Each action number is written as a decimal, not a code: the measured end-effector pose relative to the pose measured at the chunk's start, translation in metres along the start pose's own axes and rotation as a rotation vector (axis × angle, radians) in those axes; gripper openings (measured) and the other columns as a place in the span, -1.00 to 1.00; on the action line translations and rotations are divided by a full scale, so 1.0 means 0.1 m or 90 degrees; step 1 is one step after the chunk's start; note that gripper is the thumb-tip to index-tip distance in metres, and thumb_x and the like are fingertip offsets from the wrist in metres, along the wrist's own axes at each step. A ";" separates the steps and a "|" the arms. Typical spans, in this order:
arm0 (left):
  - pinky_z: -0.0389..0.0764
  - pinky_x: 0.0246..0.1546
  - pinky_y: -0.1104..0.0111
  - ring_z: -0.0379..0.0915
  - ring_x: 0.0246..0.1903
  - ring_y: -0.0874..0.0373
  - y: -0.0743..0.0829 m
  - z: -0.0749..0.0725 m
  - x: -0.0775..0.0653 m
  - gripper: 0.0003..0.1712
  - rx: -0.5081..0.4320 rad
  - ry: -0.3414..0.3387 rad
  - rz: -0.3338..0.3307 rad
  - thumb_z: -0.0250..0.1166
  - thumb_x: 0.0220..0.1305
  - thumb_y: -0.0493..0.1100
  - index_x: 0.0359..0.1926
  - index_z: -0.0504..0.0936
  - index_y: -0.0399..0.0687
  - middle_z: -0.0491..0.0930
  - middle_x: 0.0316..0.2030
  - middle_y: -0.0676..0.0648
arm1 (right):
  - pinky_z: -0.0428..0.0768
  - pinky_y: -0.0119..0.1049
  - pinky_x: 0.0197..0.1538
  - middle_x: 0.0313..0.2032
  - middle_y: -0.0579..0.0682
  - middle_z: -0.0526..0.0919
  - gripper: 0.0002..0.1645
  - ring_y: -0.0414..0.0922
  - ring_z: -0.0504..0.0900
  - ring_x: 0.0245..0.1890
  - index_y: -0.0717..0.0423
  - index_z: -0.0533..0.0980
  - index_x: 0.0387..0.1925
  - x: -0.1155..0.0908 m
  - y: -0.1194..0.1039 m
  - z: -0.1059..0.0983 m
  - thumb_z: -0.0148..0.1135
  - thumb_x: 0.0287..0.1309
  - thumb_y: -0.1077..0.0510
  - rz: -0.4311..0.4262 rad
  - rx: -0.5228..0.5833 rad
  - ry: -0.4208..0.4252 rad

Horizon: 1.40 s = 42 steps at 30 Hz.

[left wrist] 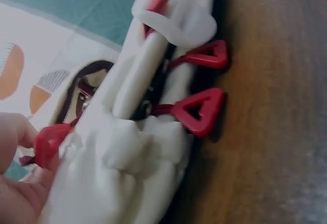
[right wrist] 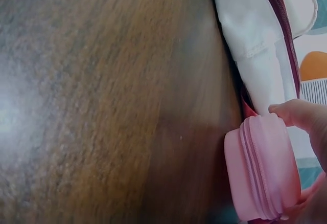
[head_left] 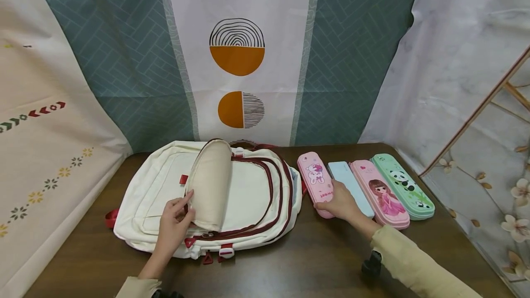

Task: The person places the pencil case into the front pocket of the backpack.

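A cream backpack [head_left: 153,197] with dark red zips lies on the table, its front pocket flap [head_left: 213,183] folded back. My left hand [head_left: 175,224] holds the edge of that flap between thumb and fingers; in the left wrist view the hand is beside a red zip pull [left wrist: 48,142]. To the right of the bag, my right hand [head_left: 341,201] grips a pink pencil case [head_left: 314,178] with a bunny picture. The right wrist view shows the thumb on top of the case's zipped end [right wrist: 265,168], near the bag's side.
Right of the held case lie a light blue case [head_left: 351,185], a pink case with a doll picture [head_left: 381,192] and a green panda case [head_left: 403,185], side by side. A patterned cloth [head_left: 273,118] hangs behind the brown table [head_left: 290,270].
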<state>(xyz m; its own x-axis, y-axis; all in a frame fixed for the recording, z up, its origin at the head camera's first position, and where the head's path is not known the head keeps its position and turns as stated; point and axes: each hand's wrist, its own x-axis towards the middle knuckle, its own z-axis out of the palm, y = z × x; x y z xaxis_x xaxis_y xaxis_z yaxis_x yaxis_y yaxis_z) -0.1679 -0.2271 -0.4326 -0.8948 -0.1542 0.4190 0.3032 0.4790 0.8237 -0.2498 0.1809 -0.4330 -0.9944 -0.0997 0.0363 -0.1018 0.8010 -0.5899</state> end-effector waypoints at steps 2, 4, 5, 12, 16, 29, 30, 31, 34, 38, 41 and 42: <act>0.50 -0.62 0.46 0.35 -0.57 0.39 -0.05 0.01 0.01 -0.50 0.003 -0.020 -0.018 0.09 0.17 -0.45 0.17 0.41 -0.25 0.39 -0.18 -0.25 | 0.34 0.08 0.06 0.07 0.37 0.33 0.14 0.17 0.37 -0.05 0.47 0.10 0.20 -0.01 0.00 0.00 0.45 -0.31 -0.05 0.001 -0.007 0.000; 0.47 -0.65 0.43 0.31 -0.63 0.37 -0.06 0.01 0.02 -0.50 0.015 -0.029 -0.013 0.06 0.16 -0.46 0.17 0.41 -0.24 0.43 -0.30 -0.22 | 0.33 0.08 0.07 0.10 0.38 0.29 0.17 0.18 0.36 -0.02 0.47 0.06 0.23 -0.01 -0.02 0.01 0.45 -0.30 -0.05 0.010 -0.015 -0.003; 0.44 -0.66 0.42 0.28 -0.67 0.35 -0.06 0.02 0.03 -0.49 0.023 -0.031 -0.007 0.04 0.15 -0.47 0.17 0.41 -0.23 0.43 -0.38 -0.19 | 0.33 0.09 0.08 0.11 0.39 0.27 0.19 0.19 0.36 -0.01 0.46 0.04 0.24 -0.02 -0.03 0.01 0.45 -0.30 -0.06 0.014 -0.019 -0.005; 0.29 -0.62 0.46 0.13 -0.63 0.32 -0.02 0.08 0.00 -0.49 0.072 0.006 -0.009 0.11 0.12 -0.41 0.16 0.43 -0.24 0.36 -0.49 -0.07 | 0.34 0.12 0.06 0.14 0.40 0.21 0.27 0.21 0.36 0.00 0.41 -0.05 0.29 -0.03 -0.04 0.04 0.42 -0.29 -0.13 0.041 -0.036 -0.013; 0.28 -0.51 0.41 0.17 -0.52 0.21 0.03 0.15 -0.03 -0.30 0.138 0.018 -0.054 0.37 -0.01 -0.15 0.20 0.38 -0.20 0.42 -0.38 -0.15 | 0.34 0.12 0.05 0.14 0.40 0.23 0.26 0.21 0.37 0.00 0.40 -0.05 0.30 -0.03 -0.02 0.04 0.40 -0.26 -0.16 0.051 -0.035 -0.019; 0.42 -0.39 0.10 0.29 -0.30 -0.13 0.18 0.39 -0.12 0.30 0.325 -0.011 -0.092 0.52 -0.46 0.16 0.33 0.10 -0.22 0.28 -0.16 -0.35 | 0.36 0.12 0.03 0.12 0.40 0.23 0.23 0.19 0.37 -0.03 0.38 -0.06 0.30 -0.04 -0.02 0.05 0.39 -0.24 -0.13 0.065 -0.017 -0.021; 0.42 -0.40 0.10 0.28 -0.30 -0.13 0.18 0.40 -0.12 0.30 0.332 -0.009 -0.084 0.53 -0.47 0.15 0.32 0.10 -0.23 0.28 -0.16 -0.35 | 0.35 0.12 0.04 0.12 0.40 0.23 0.23 0.19 0.37 -0.03 0.38 -0.06 0.30 -0.04 -0.02 0.05 0.39 -0.23 -0.13 0.065 -0.017 -0.020; 0.42 -0.42 0.10 0.29 -0.31 -0.13 0.18 0.41 -0.12 0.30 0.334 -0.005 -0.078 0.53 -0.48 0.13 0.32 0.11 -0.24 0.28 -0.16 -0.35 | 0.35 0.12 0.04 0.12 0.41 0.23 0.23 0.19 0.36 -0.02 0.38 -0.06 0.30 -0.04 -0.01 0.05 0.39 -0.23 -0.13 0.065 -0.017 -0.020; 0.44 -0.42 0.08 0.32 -0.35 -0.15 0.16 0.41 -0.11 0.24 0.306 0.001 -0.078 0.52 -0.44 0.05 0.31 0.12 -0.25 0.28 -0.19 -0.34 | 0.34 0.11 0.05 0.12 0.40 0.25 0.21 0.19 0.36 -0.01 0.39 -0.03 0.29 -0.03 0.00 0.04 0.39 -0.24 -0.13 0.055 -0.014 -0.011; 0.43 -0.34 0.05 0.35 -0.32 -0.18 0.11 0.38 -0.09 0.15 0.229 -0.005 -0.098 0.47 -0.34 -0.09 0.33 0.11 -0.26 0.29 -0.18 -0.35 | 0.34 0.08 0.06 0.09 0.39 0.33 0.13 0.19 0.39 -0.01 0.43 0.07 0.24 -0.03 0.03 0.01 0.40 -0.24 -0.09 0.024 0.013 0.016; 0.40 -0.25 0.06 0.32 -0.24 -0.17 0.08 0.35 -0.07 0.12 0.162 -0.017 -0.121 0.43 -0.28 -0.16 0.35 0.07 -0.24 0.29 -0.14 -0.36 | 0.35 0.05 0.06 0.07 0.39 0.36 0.09 0.19 0.40 -0.03 0.44 0.11 0.21 -0.02 0.04 -0.02 0.39 -0.23 -0.07 0.032 0.045 0.021; 0.39 -0.22 0.06 0.30 -0.20 -0.16 0.07 0.34 -0.07 0.11 0.138 -0.022 -0.132 0.42 -0.26 -0.18 0.36 0.06 -0.22 0.28 -0.12 -0.36 | 0.36 0.05 0.06 0.07 0.39 0.37 0.08 0.18 0.41 -0.04 0.44 0.12 0.21 -0.01 0.04 -0.04 0.39 -0.23 -0.07 0.040 0.057 0.020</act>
<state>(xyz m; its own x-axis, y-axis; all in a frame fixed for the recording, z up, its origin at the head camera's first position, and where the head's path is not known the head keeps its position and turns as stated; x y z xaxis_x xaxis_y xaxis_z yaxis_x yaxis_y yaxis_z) -0.1709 -0.1934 -0.4424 -0.9418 -0.2408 0.2345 0.0393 0.6140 0.7883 -0.2489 0.1864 -0.4325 -0.9993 -0.0307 0.0216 -0.0373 0.7495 -0.6609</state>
